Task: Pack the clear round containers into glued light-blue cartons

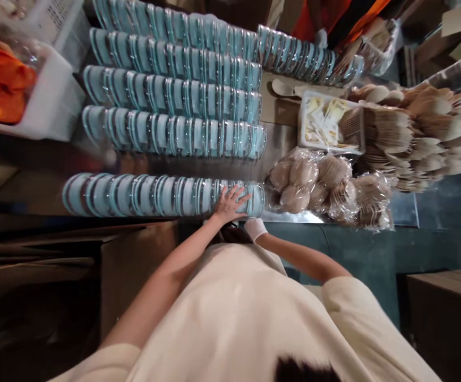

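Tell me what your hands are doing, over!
Left hand flat on nearest row of lidded containers. Right hand, gloved, below row's end. Bagged wooden spoons beside it.

Glossy clear plastic lids [162, 195] in rows, wooden spoons [421, 132] matt beside them to the right, some in shiny crinkled plastic bags [330, 185], all on a smooth reflective metal table [282, 139], matt brown cardboard box [135, 265] below.

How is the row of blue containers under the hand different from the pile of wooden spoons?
The row of containers is blue-rimmed clear plastic, nested in a neat line; the wooden spoons are tan and heaped loosely. The left hand rests on the containers' end; no hand touches the spoons. The right hand is gloved, below the row's end. Both sit on the same table.
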Tool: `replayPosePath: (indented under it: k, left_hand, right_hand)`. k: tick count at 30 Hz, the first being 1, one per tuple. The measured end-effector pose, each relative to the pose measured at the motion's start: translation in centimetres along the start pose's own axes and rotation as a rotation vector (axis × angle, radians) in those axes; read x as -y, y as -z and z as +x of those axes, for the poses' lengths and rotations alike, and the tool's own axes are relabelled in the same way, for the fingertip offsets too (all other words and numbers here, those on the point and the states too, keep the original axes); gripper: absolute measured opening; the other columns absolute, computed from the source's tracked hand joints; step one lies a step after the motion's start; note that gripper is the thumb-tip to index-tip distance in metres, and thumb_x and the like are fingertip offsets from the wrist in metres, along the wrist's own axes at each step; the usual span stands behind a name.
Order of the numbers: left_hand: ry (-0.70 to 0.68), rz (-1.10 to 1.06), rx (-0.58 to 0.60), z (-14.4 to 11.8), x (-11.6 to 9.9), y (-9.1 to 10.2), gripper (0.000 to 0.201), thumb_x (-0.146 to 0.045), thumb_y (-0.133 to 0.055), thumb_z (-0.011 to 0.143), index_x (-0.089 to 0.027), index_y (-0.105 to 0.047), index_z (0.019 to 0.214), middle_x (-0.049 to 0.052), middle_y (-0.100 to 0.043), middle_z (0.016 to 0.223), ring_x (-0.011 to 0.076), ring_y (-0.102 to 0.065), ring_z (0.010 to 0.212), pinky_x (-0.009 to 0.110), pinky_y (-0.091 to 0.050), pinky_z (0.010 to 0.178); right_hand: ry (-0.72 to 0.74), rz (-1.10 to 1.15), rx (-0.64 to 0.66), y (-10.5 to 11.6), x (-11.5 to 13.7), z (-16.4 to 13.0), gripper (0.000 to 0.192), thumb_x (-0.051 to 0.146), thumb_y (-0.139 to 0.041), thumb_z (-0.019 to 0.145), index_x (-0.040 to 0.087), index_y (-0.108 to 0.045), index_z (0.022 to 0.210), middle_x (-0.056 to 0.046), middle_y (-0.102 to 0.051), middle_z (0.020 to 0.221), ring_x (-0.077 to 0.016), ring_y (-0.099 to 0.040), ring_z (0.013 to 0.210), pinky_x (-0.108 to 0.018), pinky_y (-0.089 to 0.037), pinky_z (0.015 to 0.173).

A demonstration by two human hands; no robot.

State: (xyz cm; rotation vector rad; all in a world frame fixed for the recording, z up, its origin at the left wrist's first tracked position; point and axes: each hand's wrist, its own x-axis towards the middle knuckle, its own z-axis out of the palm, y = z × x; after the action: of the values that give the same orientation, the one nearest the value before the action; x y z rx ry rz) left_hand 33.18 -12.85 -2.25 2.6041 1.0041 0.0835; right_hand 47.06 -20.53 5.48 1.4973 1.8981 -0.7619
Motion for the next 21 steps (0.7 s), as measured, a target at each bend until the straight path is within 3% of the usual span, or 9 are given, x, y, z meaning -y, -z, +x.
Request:
replayPosePath:
  k: [3,6,8,10,13,17,21]
  left_hand:
    - [-0.001,-0.008,-0.01,0.1,-0.2,0.5,0.085,-0.059,-0.074,0.09,-0.034,-0.042,0.166,0.014,-0.035,0.175,0.0427,-0.027,0.164,0.071,-0.011,0.132]
    - [-0.035,-0.018,-0.02,-0.4,0.0,1.2,0.08,-0.057,-0.072,0.093,-0.032,-0.045,0.164,0.014,-0.035,0.175,0.0407,-0.028,0.164,0.07,-0.01,0.133]
    - [-0.034,-0.016,-0.055,-1.1,0.6,1.6,0.071,-0.053,-0.065,0.098,-0.03,-0.047,0.163,0.014,-0.037,0.174,0.0382,-0.029,0.164,0.071,-0.004,0.133]
    - [0.001,-0.008,-0.091,-2.0,1.3,1.9,0.062,-0.048,-0.058,0.103,-0.029,-0.049,0.161,0.013,-0.04,0.173,0.0376,-0.028,0.164,0.075,0.003,0.131]
    - [0.035,-0.018,-0.081,-2.7,2.2,2.0,0.056,-0.047,-0.056,0.104,-0.03,-0.054,0.157,0.011,-0.041,0.172,0.0395,-0.027,0.164,0.08,0.005,0.127]
    - [0.055,-0.03,-0.059,-2.5,2.5,1.8,0.059,-0.05,-0.058,0.104,-0.03,-0.05,0.16,0.01,-0.043,0.171,0.0398,-0.03,0.163,0.081,0.002,0.126]
    - [0.064,-0.037,-0.054,-2.2,2.6,1.6,0.061,-0.052,-0.056,0.105,-0.032,-0.047,0.161,0.006,-0.042,0.172,0.0372,-0.029,0.163,0.077,0.006,0.128]
  right_hand:
    - [-0.021,0.009,-0.034,-1.5,0.3,-1.2,0.042,0.044,-0.068,0.103,0.011,-0.067,0.13,-0.013,-0.071,0.126,-0.0228,-0.071,0.109,-0.043,-0.061,0.096]
    - [-0.021,0.01,-0.093,-0.2,-2.0,-1.8,0.039,0.042,-0.052,0.111,0.012,-0.067,0.131,-0.014,-0.074,0.118,-0.0231,-0.073,0.103,-0.038,-0.059,0.09]
    - [-0.005,-0.007,-0.161,2.2,-4.5,-1.2,0.042,0.032,-0.036,0.114,0.014,-0.062,0.141,-0.019,-0.073,0.123,-0.0262,-0.073,0.108,-0.036,-0.057,0.09]
    - [0.044,-0.038,-0.233,5.8,-6.8,0.7,0.048,0.022,-0.029,0.113,0.018,-0.052,0.155,-0.022,-0.065,0.142,-0.0291,-0.067,0.124,-0.037,-0.053,0.097]
    - [0.196,-0.088,-0.223,11.1,-8.7,5.2,0.045,0.023,-0.044,0.111,0.028,-0.056,0.154,-0.014,-0.057,0.156,-0.0276,-0.057,0.14,-0.035,-0.048,0.107]
    - [0.308,-0.151,-0.073,15.3,-8.4,10.2,0.027,0.025,-0.068,0.102,0.02,-0.074,0.128,-0.009,-0.072,0.136,-0.0234,-0.067,0.126,-0.034,-0.052,0.105]
    - [0.256,-0.205,0.033,16.3,-7.6,11.6,0.026,0.034,-0.065,0.106,0.011,-0.073,0.116,-0.008,-0.075,0.119,-0.0193,-0.073,0.109,-0.04,-0.058,0.102]
